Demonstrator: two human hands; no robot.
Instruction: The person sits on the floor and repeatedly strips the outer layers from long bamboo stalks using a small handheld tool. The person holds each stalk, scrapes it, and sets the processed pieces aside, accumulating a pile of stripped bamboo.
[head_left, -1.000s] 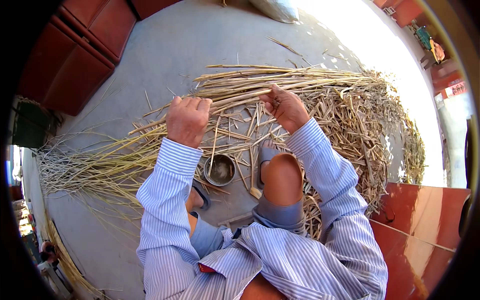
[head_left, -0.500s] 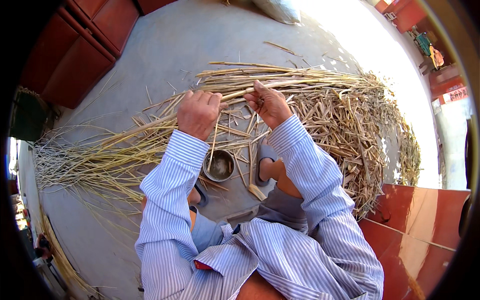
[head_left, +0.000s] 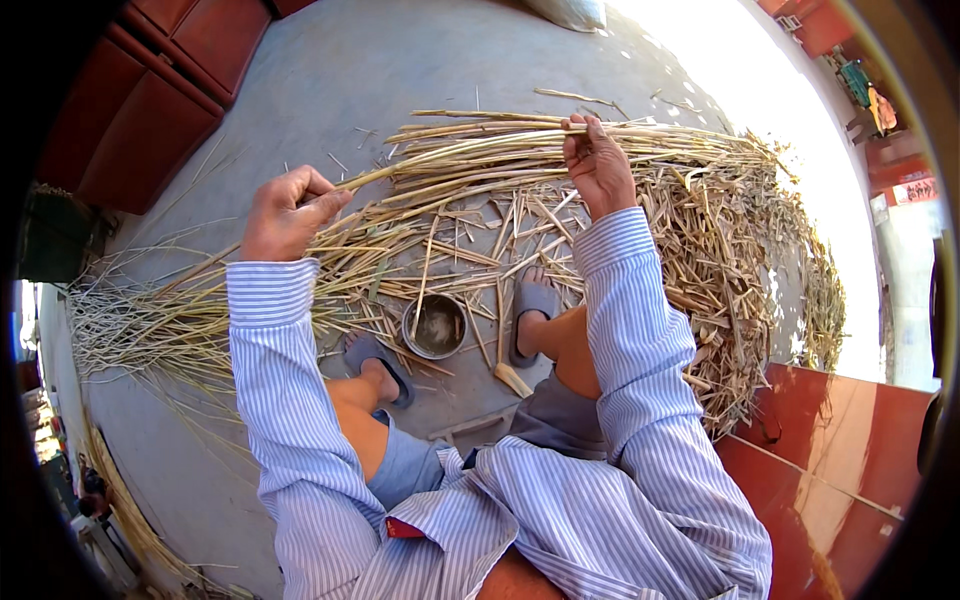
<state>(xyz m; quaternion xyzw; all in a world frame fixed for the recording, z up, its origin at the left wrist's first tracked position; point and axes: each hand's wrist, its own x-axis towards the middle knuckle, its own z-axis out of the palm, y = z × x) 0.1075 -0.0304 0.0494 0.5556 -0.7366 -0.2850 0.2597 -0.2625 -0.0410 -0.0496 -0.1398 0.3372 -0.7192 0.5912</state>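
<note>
- Your left hand (head_left: 285,213), left of centre in the frame, is fisted tight around one end of a long reed stalk (head_left: 450,165), and your right hand (head_left: 598,165), up near top centre, pinches the same stalk further along. So both hands are closed on it, and it runs between them above the pile.
- The stalk sits just over the big heap of cut reeds (head_left: 690,230) that spreads across the middle and right of the frame. The loose ends look like they could easily snag on it if you pull sideways.
- The right-hand hold looks like fingertips only. If the stalk bends or catches, I'd guess that's the end that slips first.
- Dry split stalks tend to have sharp edges. Sliding a bare palm along one is how you'd get a cut or a splinter, so watch that fist.
- The small metal bowl (head_left: 436,327) sits on the concrete floor (head_left: 330,80) between your feet in grey slippers (head_left: 535,300), lower centre. A stalk end swinging down could knock it over.
- Can't tell what's in the bowl.
</note>
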